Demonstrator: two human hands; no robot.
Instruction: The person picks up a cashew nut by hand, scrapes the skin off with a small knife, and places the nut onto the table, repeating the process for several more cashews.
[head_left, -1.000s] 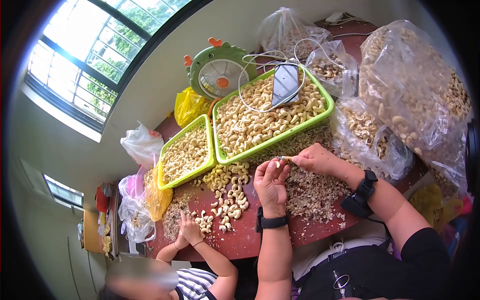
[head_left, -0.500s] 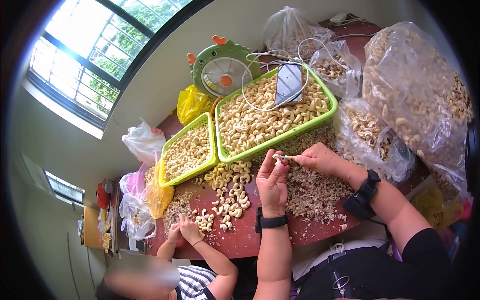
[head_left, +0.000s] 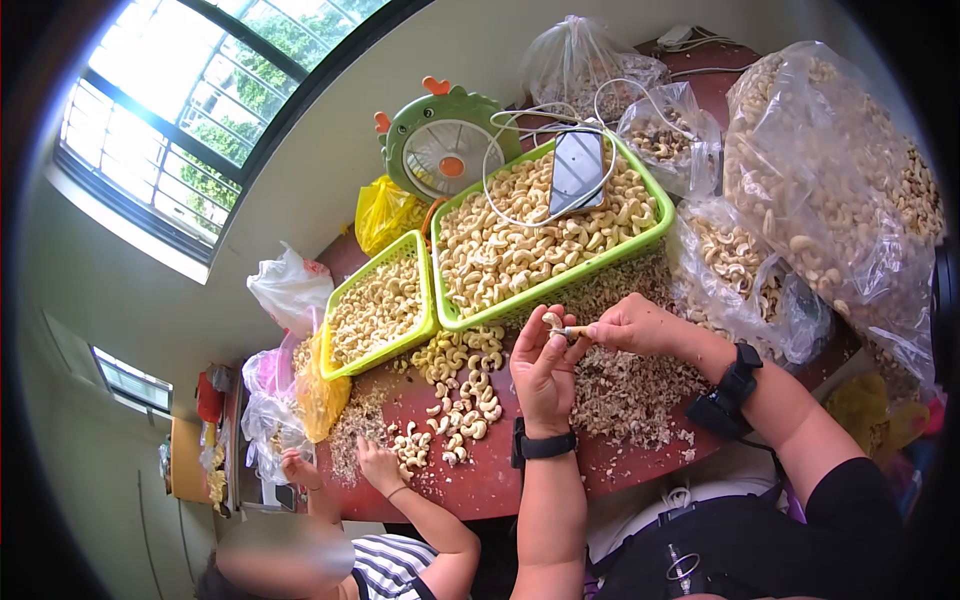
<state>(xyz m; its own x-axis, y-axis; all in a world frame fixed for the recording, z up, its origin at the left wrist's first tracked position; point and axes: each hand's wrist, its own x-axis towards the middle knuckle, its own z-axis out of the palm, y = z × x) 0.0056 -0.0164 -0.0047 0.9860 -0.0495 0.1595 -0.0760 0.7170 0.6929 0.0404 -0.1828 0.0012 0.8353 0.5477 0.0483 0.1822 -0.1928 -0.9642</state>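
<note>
Your left hand point(head_left: 543, 385) is pinching a single cashew point(head_left: 552, 320) between thumb and fingertips, palm facing up. Your right hand point(head_left: 635, 325) is gripping a small tool point(head_left: 575, 331), directing its tip at the cashew; whether they are touching, you cannot tell. The cashew is sitting left of your right hand, across the tool. Shell crumbs point(head_left: 635, 395) are covering the table point(head_left: 480, 492) below. Beyond, a large green basket point(head_left: 565, 285) is holding nuts and a phone point(head_left: 577, 168); a fan point(head_left: 450, 152) is standing behind.
</note>
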